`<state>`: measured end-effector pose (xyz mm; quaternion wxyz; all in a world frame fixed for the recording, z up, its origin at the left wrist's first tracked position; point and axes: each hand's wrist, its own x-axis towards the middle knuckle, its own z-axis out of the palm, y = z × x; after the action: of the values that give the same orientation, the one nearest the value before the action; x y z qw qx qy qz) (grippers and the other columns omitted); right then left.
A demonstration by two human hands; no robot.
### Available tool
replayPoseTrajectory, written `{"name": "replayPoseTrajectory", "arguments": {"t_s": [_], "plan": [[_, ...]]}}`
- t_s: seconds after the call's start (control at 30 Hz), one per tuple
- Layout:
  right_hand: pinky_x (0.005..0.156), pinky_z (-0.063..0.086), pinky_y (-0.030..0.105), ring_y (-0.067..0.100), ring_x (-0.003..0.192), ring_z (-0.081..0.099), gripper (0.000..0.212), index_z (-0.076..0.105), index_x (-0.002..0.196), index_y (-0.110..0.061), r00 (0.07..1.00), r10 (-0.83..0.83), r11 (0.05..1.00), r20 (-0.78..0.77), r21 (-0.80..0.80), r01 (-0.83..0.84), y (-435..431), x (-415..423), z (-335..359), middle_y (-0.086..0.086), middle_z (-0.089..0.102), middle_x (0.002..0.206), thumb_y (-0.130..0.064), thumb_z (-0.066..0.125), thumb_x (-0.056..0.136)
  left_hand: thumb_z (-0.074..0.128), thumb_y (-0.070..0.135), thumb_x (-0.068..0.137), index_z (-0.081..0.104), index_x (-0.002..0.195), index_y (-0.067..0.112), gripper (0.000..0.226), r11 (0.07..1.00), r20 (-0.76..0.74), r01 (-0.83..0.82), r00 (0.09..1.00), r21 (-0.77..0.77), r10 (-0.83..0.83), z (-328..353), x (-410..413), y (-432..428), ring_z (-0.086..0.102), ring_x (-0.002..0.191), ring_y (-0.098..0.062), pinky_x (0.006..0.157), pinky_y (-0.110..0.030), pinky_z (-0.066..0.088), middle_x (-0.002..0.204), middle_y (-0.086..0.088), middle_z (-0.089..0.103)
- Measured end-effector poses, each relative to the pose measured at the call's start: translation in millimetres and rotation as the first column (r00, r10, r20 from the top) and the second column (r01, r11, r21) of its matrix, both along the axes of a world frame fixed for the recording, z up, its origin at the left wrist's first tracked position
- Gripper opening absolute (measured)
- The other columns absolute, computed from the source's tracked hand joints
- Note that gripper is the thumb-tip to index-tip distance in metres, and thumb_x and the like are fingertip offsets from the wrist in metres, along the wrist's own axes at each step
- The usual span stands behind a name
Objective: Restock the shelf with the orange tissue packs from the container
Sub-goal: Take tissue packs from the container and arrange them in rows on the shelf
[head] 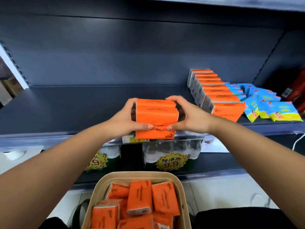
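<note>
Nearest, at the bottom centre, a beige container [180, 187] sits low in front of the person. It holds a loose heap of orange tissue packs [140, 198], some upright and some lying flat. Pale floor tiles [222, 194] show on either side of it.

Just beyond the container, a lower shelf carries shrink-wrapped water bottle packs [171, 151], each with a yellow 9.9 sticker.

Above that, both bare arms reach forward to the front edge of the shelf [66, 109]. The left hand [125, 119] and the right hand [186, 116] grip a held block of packs [156, 116] from opposite sides. Fingers curl over its far top corners and the 2 thumbs press its near face. The block's print reads upside down. It sits over the shelf's front lip, left of the stocked goods. Whether its underside touches the shelf cannot be told.

Farther right on the same shelf, a row of orange packs [219, 95] runs from the front edge toward the back panel, standing face to face. Just right of that row lie blue packets [264, 103], scattered and overlapping. At the far right edge, red packaging [297, 91] sits in shadow, too dim to read. The left stretch of the shelf is bare dark metal.
</note>
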<state>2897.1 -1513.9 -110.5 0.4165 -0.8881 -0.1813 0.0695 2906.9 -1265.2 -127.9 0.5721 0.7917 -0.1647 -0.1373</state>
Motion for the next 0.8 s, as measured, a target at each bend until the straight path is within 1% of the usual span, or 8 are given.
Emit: {"name": "replayPoseTrajectory", "arguments": {"t_s": [0.1, 0.17, 0.27, 0.33, 0.43, 0.57, 0.73, 0.8], "plan": [[0.102, 0.044, 0.028, 0.010, 0.115, 0.055, 0.089, 0.036, 0.137, -0.026, 0.996, -0.056, 0.992, 0.074, -0.107, 0.064, -12, 24, 13, -0.003, 0.054, 0.125, -0.017, 0.089, 0.066, 0.088, 0.023, 0.067, 0.033, 0.136, 0.028, 0.088, 0.996, 0.070, -0.050, 0.997, 0.075, 0.045, 2, 29, -21, 0.056, 0.116, -0.009, 0.098, -0.031, 0.048, 0.122, 0.008, 0.058], [0.105, 0.038, 0.028, 0.016, 0.121, 0.049, 0.093, 0.035, 0.139, -0.020, 0.982, -0.071, 0.952, 0.177, -0.281, 0.120, -20, 41, 18, 0.002, 0.049, 0.130, -0.023, 0.089, 0.064, 0.088, 0.026, 0.067, 0.031, 0.139, 0.027, 0.092, 0.988, 0.111, -0.095, 0.990, 0.121, 0.081, 0, 45, -37, 0.053, 0.116, -0.010, 0.096, -0.026, 0.043, 0.122, 0.009, 0.056], [0.107, 0.035, 0.038, 0.027, 0.127, 0.042, 0.095, 0.034, 0.141, -0.022, 0.963, -0.069, 0.774, 0.260, -0.595, 0.216, -25, 59, 17, 0.006, 0.044, 0.134, -0.040, 0.085, 0.064, 0.088, 0.026, 0.068, 0.029, 0.141, 0.022, 0.094, 0.980, 0.095, -0.101, 0.992, 0.170, 0.085, -8, 63, -60, 0.052, 0.117, -0.014, 0.092, -0.024, 0.039, 0.122, 0.006, 0.054], [0.107, 0.031, 0.045, 0.028, 0.131, 0.037, 0.088, 0.033, 0.141, -0.024, 0.961, -0.079, 0.637, 0.264, -0.728, 0.252, -26, 66, 15, 0.003, 0.040, 0.137, -0.044, 0.079, 0.068, 0.087, 0.025, 0.069, 0.027, 0.143, 0.021, 0.095, 0.976, 0.076, -0.095, 0.994, 0.197, 0.082, -15, 73, -74, 0.050, 0.115, -0.013, 0.091, -0.024, 0.038, 0.120, 0.006, 0.051], [0.107, 0.024, 0.049, 0.028, 0.134, 0.031, 0.084, 0.027, 0.145, -0.022, 0.956, -0.089, 0.537, 0.279, -0.795, 0.282, -28, 73, 15, 0.004, 0.034, 0.141, -0.039, 0.071, 0.076, 0.087, 0.026, 0.069, 0.024, 0.145, 0.022, 0.099, 0.973, 0.083, -0.116, 0.991, 0.199, 0.102, -21, 88, -89, 0.049, 0.117, -0.015, 0.094, -0.027, 0.039, 0.122, 0.005, 0.050], [0.105, 0.023, 0.051, 0.029, 0.135, 0.027, 0.089, 0.009, 0.152, -0.025, 0.933, 0.020, 0.434, 0.358, -0.844, 0.315, -30, 83, 14, 0.005, 0.024, 0.149, -0.031, 0.065, 0.082, 0.087, 0.031, 0.068, 0.024, 0.146, 0.023, 0.100, 0.957, 0.124, -0.142, 0.986, 0.252, 0.114, -21, 114, -105, 0.049, 0.118, -0.017, 0.100, -0.031, 0.041, 0.128, 0.003, 0.051], [0.106, 0.024, 0.049, 0.030, 0.134, 0.029, 0.079, 0.011, 0.152, -0.023, 0.903, 0.048, 0.324, 0.427, -0.862, 0.391, -32, 108, 10, 0.008, 0.032, 0.145, -0.022, 0.059, 0.089, 0.086, 0.029, 0.069, 0.025, 0.147, 0.022, 0.099, 0.947, 0.164, -0.171, 0.978, 0.271, 0.129, -21, 148, -130, 0.051, 0.119, -0.019, 0.097, -0.030, 0.041, 0.131, 0.000, 0.052], [0.105, 0.024, 0.048, 0.029, 0.135, 0.027, 0.072, 0.015, 0.151, -0.023, 0.887, 0.034, 0.316, 0.460, -0.847, 0.427, -36, 119, 11, 0.007, 0.032, 0.145, -0.022, 0.055, 0.092, 0.085, 0.029, 0.071, 0.023, 0.148, 0.022, 0.100, 0.945, 0.169, -0.196, 0.973, 0.263, 0.155, -23, 159, -141, 0.050, 0.120, -0.021, 0.100, -0.033, 0.042, 0.132, -0.001, 0.051]]}}
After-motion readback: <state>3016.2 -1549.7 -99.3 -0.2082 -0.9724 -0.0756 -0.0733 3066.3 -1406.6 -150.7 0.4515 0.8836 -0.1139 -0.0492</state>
